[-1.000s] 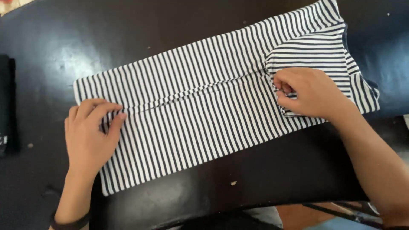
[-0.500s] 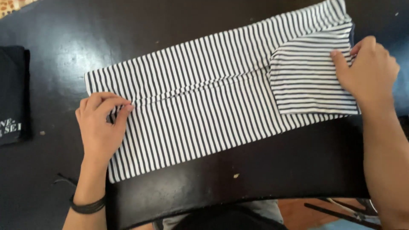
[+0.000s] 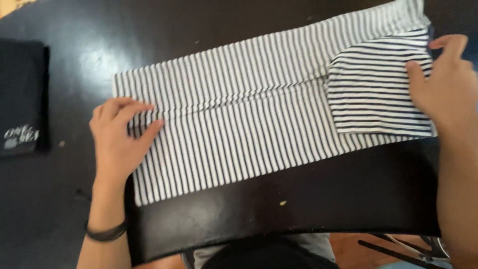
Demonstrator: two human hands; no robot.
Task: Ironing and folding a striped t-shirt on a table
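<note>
Here, nearest the near edge of the black table [image 3: 308, 199], a few pale crumbs lie on bare tabletop; below the edge, part of a chair frame and the person's lap show.

Striped shirt [image 3: 239, 129]: black-and-white, lying flat along the middle of the table, long axis running left to right and slightly tilted, its right end further from the near edge. Both sides are already folded in to a centre seam, giving a long narrow band. At the right end, a sleeve panel [image 3: 378, 94] with stripes running crosswise lies folded over the body.

Left hand [image 3: 122, 137]: palm down on the left end of the shirt, fingers together and slightly curled, fingertips pressing the cloth at the centre seam. Not pinching anything that I can see. A dark band sits on that wrist [image 3: 105, 232].

Right hand [image 3: 440, 84]: at the right end, blurred by motion. Fingers spread loosely, thumb resting on the edge of the sleeve panel; no firm grip visible.

Judgement: the lengthwise fold stage appears complete; the step in hand is smoothing and pinning the band flat. The next move would call for a grip on one end while the other hand anchors the cloth, so the seam edges do not slide apart.

Far left edge: a folded black garment [image 3: 22, 94] with a pale print, well apart from the shirt.

Containers: none in view.
</note>
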